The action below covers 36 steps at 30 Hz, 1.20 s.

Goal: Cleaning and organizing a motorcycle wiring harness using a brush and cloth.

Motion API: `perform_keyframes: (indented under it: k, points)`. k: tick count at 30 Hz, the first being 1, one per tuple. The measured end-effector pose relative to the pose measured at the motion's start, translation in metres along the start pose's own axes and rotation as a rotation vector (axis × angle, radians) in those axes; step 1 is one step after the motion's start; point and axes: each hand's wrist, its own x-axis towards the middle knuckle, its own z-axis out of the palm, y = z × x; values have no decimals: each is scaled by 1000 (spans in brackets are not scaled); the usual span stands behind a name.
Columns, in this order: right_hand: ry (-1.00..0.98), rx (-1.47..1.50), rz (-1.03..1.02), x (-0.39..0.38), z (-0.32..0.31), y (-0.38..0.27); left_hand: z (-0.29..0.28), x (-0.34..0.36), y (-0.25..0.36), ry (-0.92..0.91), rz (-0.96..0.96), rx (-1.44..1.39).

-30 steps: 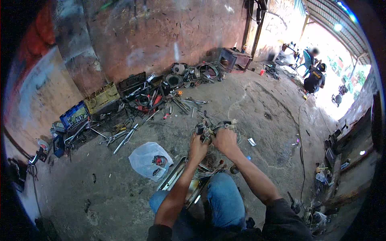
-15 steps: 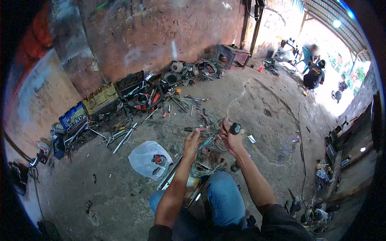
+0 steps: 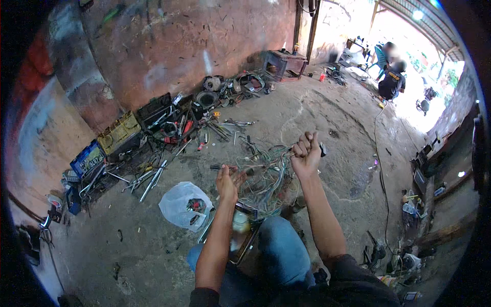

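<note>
A tangled wiring harness [image 3: 276,179] of green, grey and reddish wires spreads between my hands and above my knees. On its left, my left hand [image 3: 228,185] pinches a thin wire that has a small dark end [image 3: 215,167] poking out past the fingertips. My right hand [image 3: 306,157] is raised at the harness's right side, its fingers curled into a fist round a bunch of the wires. A black connector-like piece [image 3: 322,149] sticks out beside that fist; its exact kind is unclear. Under the wires, a metal-edged frame or tray [image 3: 246,247] shows partly between my legs.
A white plastic bag [image 3: 176,204] with small red and dark parts lies to the left. Wrenches [image 3: 153,180], toolboxes [image 3: 118,134] and machine parts line the wall. A wooden cabinet [image 3: 285,65] stands farther back. Two people sit at the far right, near a cable [image 3: 377,153] on the floor.
My hands have moved apart: the left shifted left and a little down, the right rose to the right. The wires between them are now spread wider. The view has shifted slightly.
</note>
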Motion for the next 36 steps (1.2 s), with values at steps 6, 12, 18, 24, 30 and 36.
perform_keyframes:
  k: [6,12,18,24,30,36]
  points:
    - [-183,123,187,23,19,-3,-9,10,20,-99,50,875]
    - [-199,66,266,31,39,-7,-6,12,35,-218,-122,474]
    - [-266,183,360,31,51,-5,13,3,41,4,617,599]
    - [-381,222,543,27,59,-1,39,-43,35,-640,724,1184]
    - [-322,274,606,16,63,3,45,-58,14,-805,334,1287]
    - [-331,176,626,3,66,1,38,-43,22,-671,612,1200]
